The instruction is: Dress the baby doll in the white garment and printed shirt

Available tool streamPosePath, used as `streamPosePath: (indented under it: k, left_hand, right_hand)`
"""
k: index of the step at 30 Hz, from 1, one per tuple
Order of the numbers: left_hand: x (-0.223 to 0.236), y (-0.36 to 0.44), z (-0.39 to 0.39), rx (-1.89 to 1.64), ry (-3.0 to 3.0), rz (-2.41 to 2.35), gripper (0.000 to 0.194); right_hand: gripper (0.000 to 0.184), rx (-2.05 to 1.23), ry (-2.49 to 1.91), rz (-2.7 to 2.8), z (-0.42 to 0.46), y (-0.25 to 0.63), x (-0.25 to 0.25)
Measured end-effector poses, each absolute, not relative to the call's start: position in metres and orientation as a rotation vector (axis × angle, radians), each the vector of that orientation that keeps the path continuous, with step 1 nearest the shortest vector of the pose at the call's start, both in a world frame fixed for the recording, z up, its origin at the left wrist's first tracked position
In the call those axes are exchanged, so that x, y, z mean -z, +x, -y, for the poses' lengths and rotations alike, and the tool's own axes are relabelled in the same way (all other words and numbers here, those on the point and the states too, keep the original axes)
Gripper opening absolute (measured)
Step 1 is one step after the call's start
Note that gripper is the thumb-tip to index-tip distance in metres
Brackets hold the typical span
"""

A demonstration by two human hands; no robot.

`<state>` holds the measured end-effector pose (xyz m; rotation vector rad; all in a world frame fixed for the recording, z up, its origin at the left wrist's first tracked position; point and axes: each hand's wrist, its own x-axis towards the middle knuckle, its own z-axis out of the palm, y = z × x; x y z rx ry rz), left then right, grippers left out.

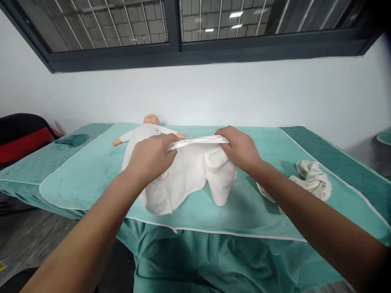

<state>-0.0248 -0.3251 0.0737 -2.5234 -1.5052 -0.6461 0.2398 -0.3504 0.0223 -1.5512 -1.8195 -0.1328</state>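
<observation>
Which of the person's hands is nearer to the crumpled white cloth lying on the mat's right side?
Right. The right hand grips the waistband of the white baby trousers, just left of the crumpled cloth. The left hand holds the waistband's other end, farther away.

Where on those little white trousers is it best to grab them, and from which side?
At the waistband, from the near side, one hand at each end, as the left hand and right hand do now. It is a firm banded edge stretched wide, so the white trousers hang open toward the doll; the soft legs would probably just bunch up.
</observation>
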Motion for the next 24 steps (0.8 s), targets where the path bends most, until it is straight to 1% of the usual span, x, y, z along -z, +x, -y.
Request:
streamPosePath:
  k: [2,5,10,12,14,16,17,19,21,23,24]
  left_hand:
    - [-0.066,-0.028,0.317,0.640,-2.416,1.520,0.032]
    - [-0.057,-0.034,0.310,0.644,-2.338,1.582,0.032]
    - [-0.052,-0.043,0.303,0.774,-2.267,1.809,0.034]
    - [-0.056,-0.045,0.297,0.754,-2.248,1.899,0.034]
    - [-0.061,-0.043,0.286,0.699,-2.273,1.960,0.036]
    - [-0.062,-0.038,0.272,0.637,-2.303,2.023,0.040]
    - [-0.059,-0.035,0.264,0.601,-2.315,2.059,0.041]
    - [-0.048,-0.024,0.250,0.527,-2.318,2.132,0.042]
    - [-0.027,-0.009,0.242,0.481,-2.277,2.139,0.046]
    - [0.001,0.009,0.245,0.451,-2.243,2.029,0.053]
    - [0.017,0.018,0.249,0.433,-2.262,1.946,0.054]
  right_hand:
    - [0.036,0.126,-1.649,1.803,0.346,0.255,-0.012]
    - [0.040,0.089,-1.658,1.727,0.349,0.279,-0.001]
    - [0.033,0.116,-1.664,1.536,0.368,0.315,-0.009]
    - [0.032,0.035,-1.752,1.438,0.368,0.330,-0.019]
    - [0.033,-0.123,-1.872,1.408,0.359,0.344,-0.025]
    - [0.032,-0.234,-1.981,1.490,0.344,0.354,-0.023]
    - [0.032,-0.231,-2.031,1.559,0.335,0.357,-0.019]
    - [0.036,-0.126,-2.112,1.679,0.318,0.353,-0.005]
    - [0.044,0.006,-2.141,1.728,0.308,0.337,0.014]
    - [0.051,0.102,-2.088,1.802,0.304,0.310,0.037]
    - [0.052,0.114,-2.029,1.893,0.304,0.295,0.051]
